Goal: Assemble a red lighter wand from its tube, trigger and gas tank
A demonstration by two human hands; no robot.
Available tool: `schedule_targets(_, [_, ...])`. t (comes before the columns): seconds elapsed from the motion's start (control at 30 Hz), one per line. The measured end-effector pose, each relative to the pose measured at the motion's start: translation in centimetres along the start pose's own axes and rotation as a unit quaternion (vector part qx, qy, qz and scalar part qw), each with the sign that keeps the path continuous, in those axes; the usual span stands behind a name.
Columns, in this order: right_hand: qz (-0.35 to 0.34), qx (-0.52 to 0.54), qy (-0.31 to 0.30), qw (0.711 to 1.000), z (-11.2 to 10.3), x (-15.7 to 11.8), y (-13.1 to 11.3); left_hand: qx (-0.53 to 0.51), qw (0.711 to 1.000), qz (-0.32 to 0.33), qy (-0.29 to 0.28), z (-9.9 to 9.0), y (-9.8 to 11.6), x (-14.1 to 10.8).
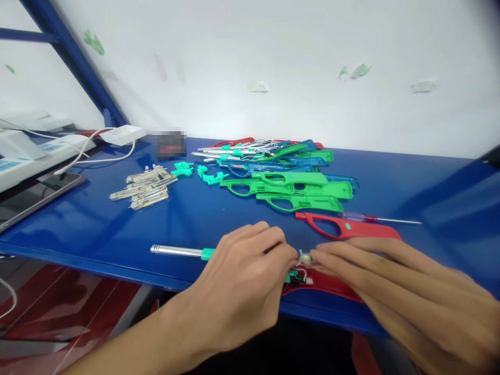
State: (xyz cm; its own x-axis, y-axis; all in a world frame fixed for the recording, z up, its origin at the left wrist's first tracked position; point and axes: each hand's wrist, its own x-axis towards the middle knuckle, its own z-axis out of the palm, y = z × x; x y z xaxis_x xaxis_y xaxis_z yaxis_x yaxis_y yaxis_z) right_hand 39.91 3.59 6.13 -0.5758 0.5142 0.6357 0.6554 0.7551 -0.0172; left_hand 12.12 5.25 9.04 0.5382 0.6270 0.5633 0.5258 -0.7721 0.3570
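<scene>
Low in front of me lies a red lighter half-shell, with thin wires and green and black parts in it. A silver metal lighter tube with a green collar runs out to the left, partly behind my left hand. Its fingers are pinched together beside the shell; what is between them is hidden. My right hand has closed on a clear fuel tank above the shell, mostly covered by the fingers. Beyond the right hand lies another red half-shell.
Green half-shells lie mid-table, with a pile of metal tubes behind. A screwdriver rests at right. Several clear tanks and green clips are left. A tablet and a cable occupy the far left.
</scene>
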Motion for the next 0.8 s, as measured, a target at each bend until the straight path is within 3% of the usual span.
schedule_targets(0.53, [0.036, -0.013, 0.018, 0.999, 0.23, 0.22, -0.29, -0.046, 0.997, -0.064, 0.025, 0.01, 0.35, -0.04])
schedule_targets(0.8, [0.044, 0.025, 0.02, 0.999, -0.16, 0.53, -0.29, -0.053, 0.996, -0.051, 0.045, 0.19, 0.1, -0.07])
